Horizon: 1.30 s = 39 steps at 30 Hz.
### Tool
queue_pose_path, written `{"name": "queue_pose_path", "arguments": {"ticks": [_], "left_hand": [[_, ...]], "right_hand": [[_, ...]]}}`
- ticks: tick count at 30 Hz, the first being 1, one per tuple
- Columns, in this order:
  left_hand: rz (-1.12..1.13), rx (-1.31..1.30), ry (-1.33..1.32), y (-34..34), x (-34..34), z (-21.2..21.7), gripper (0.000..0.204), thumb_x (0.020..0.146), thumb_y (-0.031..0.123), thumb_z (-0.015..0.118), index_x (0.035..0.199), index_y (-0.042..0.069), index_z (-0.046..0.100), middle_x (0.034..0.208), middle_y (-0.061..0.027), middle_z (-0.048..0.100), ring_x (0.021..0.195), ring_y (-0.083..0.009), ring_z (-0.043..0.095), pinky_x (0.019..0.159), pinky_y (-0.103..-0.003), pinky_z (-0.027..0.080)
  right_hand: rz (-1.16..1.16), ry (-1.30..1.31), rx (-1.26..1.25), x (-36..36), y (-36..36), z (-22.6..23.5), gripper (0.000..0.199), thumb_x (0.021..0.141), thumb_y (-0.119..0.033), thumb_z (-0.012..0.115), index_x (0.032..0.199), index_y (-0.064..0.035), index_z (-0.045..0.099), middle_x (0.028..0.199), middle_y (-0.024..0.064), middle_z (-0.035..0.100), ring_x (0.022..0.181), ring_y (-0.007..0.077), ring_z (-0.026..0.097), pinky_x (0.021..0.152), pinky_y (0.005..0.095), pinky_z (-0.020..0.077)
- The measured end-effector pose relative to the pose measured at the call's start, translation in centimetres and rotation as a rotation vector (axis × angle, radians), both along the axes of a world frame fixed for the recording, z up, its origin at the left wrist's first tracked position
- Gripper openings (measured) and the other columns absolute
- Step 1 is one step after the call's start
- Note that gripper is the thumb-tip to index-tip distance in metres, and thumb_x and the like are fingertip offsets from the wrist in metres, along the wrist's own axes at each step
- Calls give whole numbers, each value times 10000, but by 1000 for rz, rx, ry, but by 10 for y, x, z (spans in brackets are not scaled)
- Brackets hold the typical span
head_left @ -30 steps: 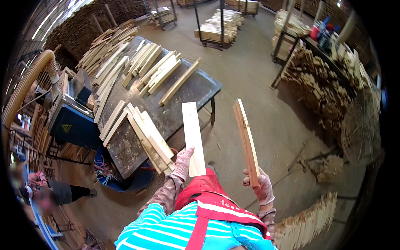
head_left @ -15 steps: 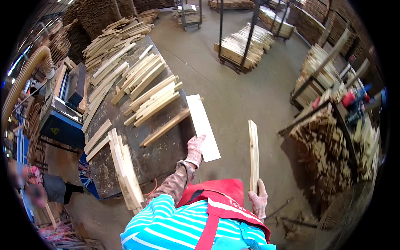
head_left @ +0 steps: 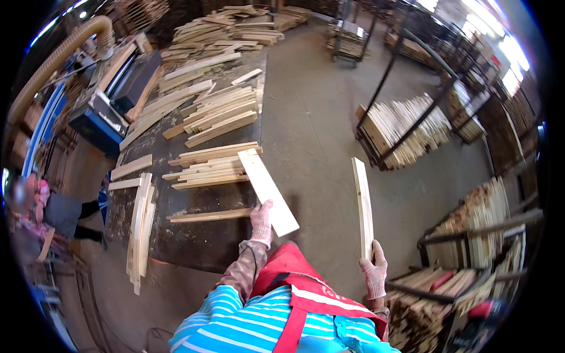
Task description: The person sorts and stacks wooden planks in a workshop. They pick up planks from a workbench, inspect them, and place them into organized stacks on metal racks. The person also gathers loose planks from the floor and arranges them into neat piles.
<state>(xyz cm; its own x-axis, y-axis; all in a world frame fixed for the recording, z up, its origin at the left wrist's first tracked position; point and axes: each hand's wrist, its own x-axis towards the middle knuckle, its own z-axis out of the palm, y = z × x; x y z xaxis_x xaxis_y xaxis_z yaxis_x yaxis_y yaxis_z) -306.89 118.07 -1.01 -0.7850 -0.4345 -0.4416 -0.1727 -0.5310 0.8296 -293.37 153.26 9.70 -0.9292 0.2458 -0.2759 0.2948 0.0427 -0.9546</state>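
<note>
My left hand [head_left: 261,222], in a pale knit glove, is closed on the lower part of a wide, light wooden board [head_left: 269,194]. That board slants over the right edge of a dark worktable [head_left: 200,247]. My right hand [head_left: 374,272], also gloved, grips the lower end of a narrow wooden board [head_left: 363,206], which points forward over the floor, apart from the wide one. Just left of my left hand, a single wooden strip [head_left: 209,216] lies on the table. Beyond it is a small group of strips [head_left: 212,170].
More strips [head_left: 220,112] and a large heap of boards [head_left: 218,32] cover the table's far part. A blue machine [head_left: 97,126] with a ribbed hose [head_left: 50,59] stands left. Loaded carts [head_left: 406,126] and wood racks [head_left: 471,229] line the right. Another person [head_left: 62,212] is at far left.
My view has swung, so the cart and racks sit farther right and lower. The wide board now overlaps the table's edge more. Both hands keep hold of their boards.
</note>
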Motion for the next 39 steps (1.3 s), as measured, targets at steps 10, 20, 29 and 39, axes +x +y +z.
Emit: {"name": "queue_pose_path", "arguments": {"ticks": [10,20,29,39], "left_hand": [[411,-134,-36,-26,-165,-30,247,881,155,715,1032,-40,714,908,-21,683,816,-121,590,763,-274,492],[479,-45,95,-56,-396,16,255,895,143,676,1102,-6,683,929,-17,670,814,-114,583,761,-277,488],[685,117,174,-120,-522,60,297,925,108,660,1184,-34,648,996,-109,703,850,-230,701,785,-349,591],[907,65,164,-194,-595,37,368,915,91,659,1264,-17,623,1087,-90,697,971,-231,688,858,-367,579]], "right_hand": [[299,-28,-91,-297,-22,-28,761,777,-163,685,1458,87,456,1104,116,670,831,154,638,706,271,500],[592,-164,-51,-562,-41,-33,751,797,-113,698,1472,86,436,1210,136,660,937,150,639,762,269,525],[1021,110,319,-841,-160,-41,752,760,-153,792,1442,-23,503,1192,136,652,998,229,642,863,352,538],[1450,497,662,-1004,-375,-17,808,729,-289,792,1452,-108,481,1313,200,577,1187,386,589,992,431,502]]}}
